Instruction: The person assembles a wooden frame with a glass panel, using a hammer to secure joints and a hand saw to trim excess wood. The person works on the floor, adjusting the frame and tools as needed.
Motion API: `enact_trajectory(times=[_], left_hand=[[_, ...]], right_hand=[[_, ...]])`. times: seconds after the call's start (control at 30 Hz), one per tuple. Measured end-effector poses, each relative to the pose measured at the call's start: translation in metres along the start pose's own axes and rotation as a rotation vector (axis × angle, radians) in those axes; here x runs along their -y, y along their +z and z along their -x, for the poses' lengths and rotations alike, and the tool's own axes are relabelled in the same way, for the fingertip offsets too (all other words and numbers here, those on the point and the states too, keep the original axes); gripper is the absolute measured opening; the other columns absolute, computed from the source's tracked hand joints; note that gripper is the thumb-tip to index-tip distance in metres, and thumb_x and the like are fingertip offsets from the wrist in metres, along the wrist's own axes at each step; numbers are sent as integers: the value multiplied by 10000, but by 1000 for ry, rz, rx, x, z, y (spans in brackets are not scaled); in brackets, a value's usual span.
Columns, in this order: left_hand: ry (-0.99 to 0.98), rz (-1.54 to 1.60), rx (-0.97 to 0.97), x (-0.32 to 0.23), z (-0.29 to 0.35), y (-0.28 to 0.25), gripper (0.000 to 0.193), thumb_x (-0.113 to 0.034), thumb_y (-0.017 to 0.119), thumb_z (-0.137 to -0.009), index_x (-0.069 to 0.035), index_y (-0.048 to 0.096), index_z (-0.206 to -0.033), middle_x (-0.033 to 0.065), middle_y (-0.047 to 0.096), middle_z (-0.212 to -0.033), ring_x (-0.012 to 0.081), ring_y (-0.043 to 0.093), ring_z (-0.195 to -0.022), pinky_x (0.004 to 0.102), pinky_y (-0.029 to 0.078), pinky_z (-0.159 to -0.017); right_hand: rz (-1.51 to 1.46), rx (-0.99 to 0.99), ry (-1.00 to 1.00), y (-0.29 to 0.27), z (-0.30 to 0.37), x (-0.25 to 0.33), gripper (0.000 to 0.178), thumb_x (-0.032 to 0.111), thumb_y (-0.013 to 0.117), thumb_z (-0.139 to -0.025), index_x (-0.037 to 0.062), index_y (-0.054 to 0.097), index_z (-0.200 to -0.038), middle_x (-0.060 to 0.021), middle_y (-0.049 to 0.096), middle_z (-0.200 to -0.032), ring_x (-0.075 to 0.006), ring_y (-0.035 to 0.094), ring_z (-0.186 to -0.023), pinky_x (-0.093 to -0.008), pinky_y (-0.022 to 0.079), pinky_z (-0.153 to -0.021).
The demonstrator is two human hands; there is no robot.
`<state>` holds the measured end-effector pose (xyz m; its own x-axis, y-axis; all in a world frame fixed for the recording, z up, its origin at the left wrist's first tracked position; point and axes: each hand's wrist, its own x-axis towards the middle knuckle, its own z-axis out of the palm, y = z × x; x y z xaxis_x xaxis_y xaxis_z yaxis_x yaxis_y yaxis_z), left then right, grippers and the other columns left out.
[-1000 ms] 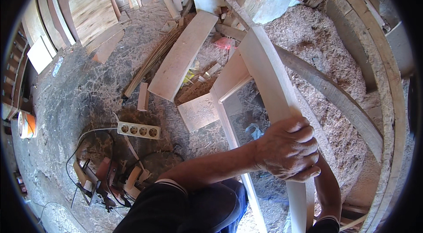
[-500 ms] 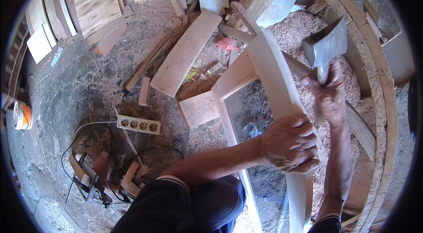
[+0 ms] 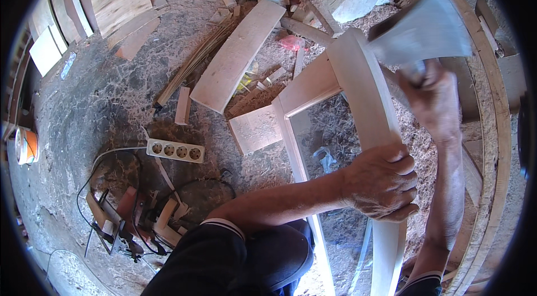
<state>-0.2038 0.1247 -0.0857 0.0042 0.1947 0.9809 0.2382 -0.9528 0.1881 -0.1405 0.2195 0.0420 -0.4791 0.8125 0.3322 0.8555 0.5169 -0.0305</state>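
Observation:
A pale wooden frame with a glass pane stands tilted in front of me, its broad curved rail running along the right side. My left hand reaches across and grips this rail, fingers wrapped over its outer edge. To the right of the rail, my right hand is closed round the neck of a broad metal-bladed hand tool. The flared blade points upward, beside the frame's far end. Motion smears the blade and fingers, and the tool's exact kind is unclear.
Wood shavings cover the ground beyond the frame. Left of it lie a long board, a bundle of thin sticks, a white power strip and a corded power tool. A curved wooden rim bounds the right side.
My right hand has swung the bladed tool up and to the right. The frame has shifted slightly right and down in view, with my left hand still on its rail.

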Motion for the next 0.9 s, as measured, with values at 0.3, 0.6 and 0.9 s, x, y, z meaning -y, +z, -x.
enact_trajectory(times=[0.3,0.6,0.9], left_hand=[[-15,-5,99,-1,3,-3,376,-395,638,-903,-150,568,-628,-8,531,-686,200,528,-796,420,419,-886],[-16,-8,82,-1,4,0,383,-395,632,-908,-141,571,-627,-1,526,-662,204,526,-772,421,419,-860],[2,20,195,-4,7,-5,409,-397,572,-940,-135,569,-627,33,607,-706,229,609,-800,418,470,-849]], right_hand=[[2,79,40,-1,-7,1,194,80,696,-828,-17,623,-979,-208,701,-816,-344,730,-759,-447,555,-713],[-77,107,-24,11,-20,-5,345,51,650,-795,-27,613,-1129,-231,708,-861,-327,725,-800,-473,537,-735],[-196,405,-51,112,-81,-47,408,193,721,-824,17,637,-1182,-218,729,-940,-344,731,-856,-438,543,-764]])
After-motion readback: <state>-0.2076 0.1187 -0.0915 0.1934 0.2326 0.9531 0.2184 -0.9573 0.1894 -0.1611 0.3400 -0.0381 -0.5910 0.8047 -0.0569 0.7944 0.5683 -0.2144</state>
